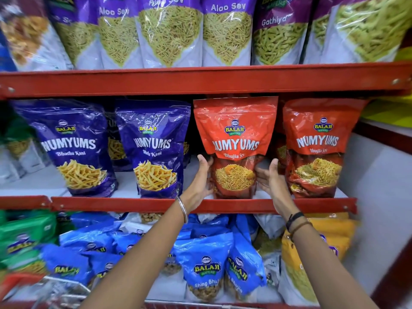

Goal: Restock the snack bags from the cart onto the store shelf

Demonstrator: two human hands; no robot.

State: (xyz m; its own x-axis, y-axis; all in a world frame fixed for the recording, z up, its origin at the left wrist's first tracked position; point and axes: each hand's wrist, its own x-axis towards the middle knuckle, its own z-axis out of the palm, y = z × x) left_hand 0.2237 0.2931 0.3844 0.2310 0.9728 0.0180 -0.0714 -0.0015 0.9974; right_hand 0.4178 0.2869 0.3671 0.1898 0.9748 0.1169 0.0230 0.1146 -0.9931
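A red Numyums Bhujia Sev bag stands upright on the middle shelf, close to its front lip. My left hand presses against the bag's lower left side, fingers reaching behind its edge. My right hand cups the lower right side, palm turned toward the bag and fingertips touching it. The bag is held between both hands. A second red Bhujia Sev bag stands just to the right, close to my right hand. The cart's wire rim shows at the bottom left.
Two blue Numyums Bhatha Kani bags stand to the left on the same shelf. The red upper shelf carries Aloo Sev and Gathiya bags. Below lie blue Shing Bhujia bags, green bags and yellow bags. A white wall closes the right side.
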